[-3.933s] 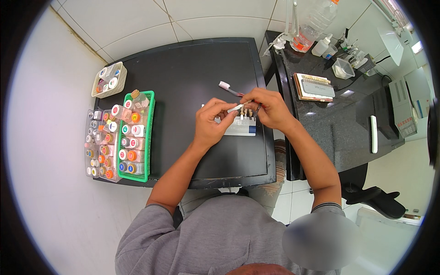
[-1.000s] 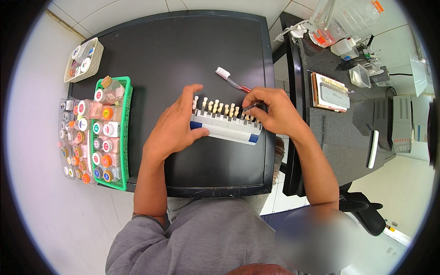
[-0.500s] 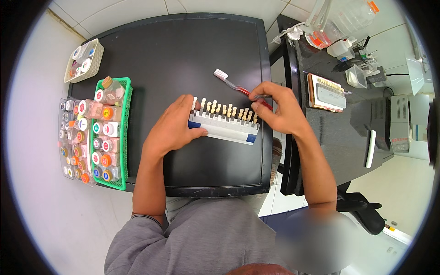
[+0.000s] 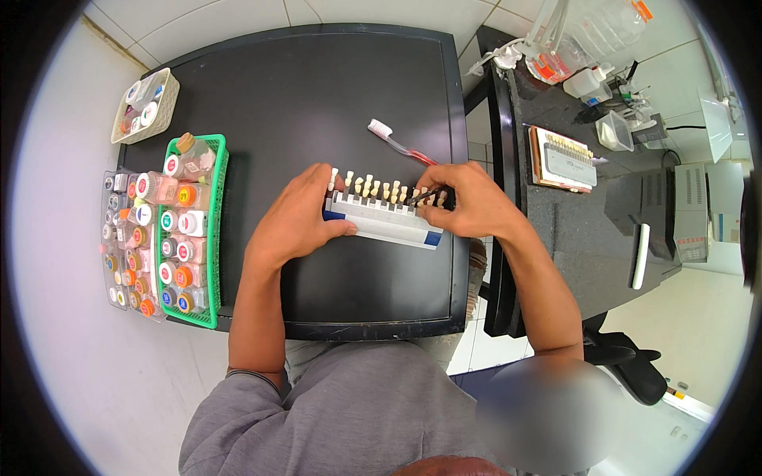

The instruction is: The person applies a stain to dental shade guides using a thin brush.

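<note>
A tooth shade guide (image 4: 385, 221), a white and grey holder with blue ends and a row of cream tooth-shaped tabs, is over the black table. My left hand (image 4: 298, 210) grips its left end, thumb along the front, fingers behind. At the right end, my right hand (image 4: 476, 200) pinches a thin dark piece (image 4: 426, 196) between thumb and forefinger, among the tabs; my fingers partly hide it, so its kind is unclear. Just beyond lies a toothbrush (image 4: 394, 143) with a clear and red handle, whose lower end is hidden behind my right hand.
On the left of the black table (image 4: 317, 87) stand a green basket (image 4: 214, 305) of capped bottles, a clear tray (image 4: 111, 238) of small jars, and a cream basket (image 4: 167, 115). The side bench at right holds another shade guide (image 4: 567, 163), a white bar (image 4: 641, 258) and containers.
My right hand has moved down and left from beside the toothbrush handle to the shade guide's right end, where a dark piece now shows in its fingers. My left hand keeps its grip.
</note>
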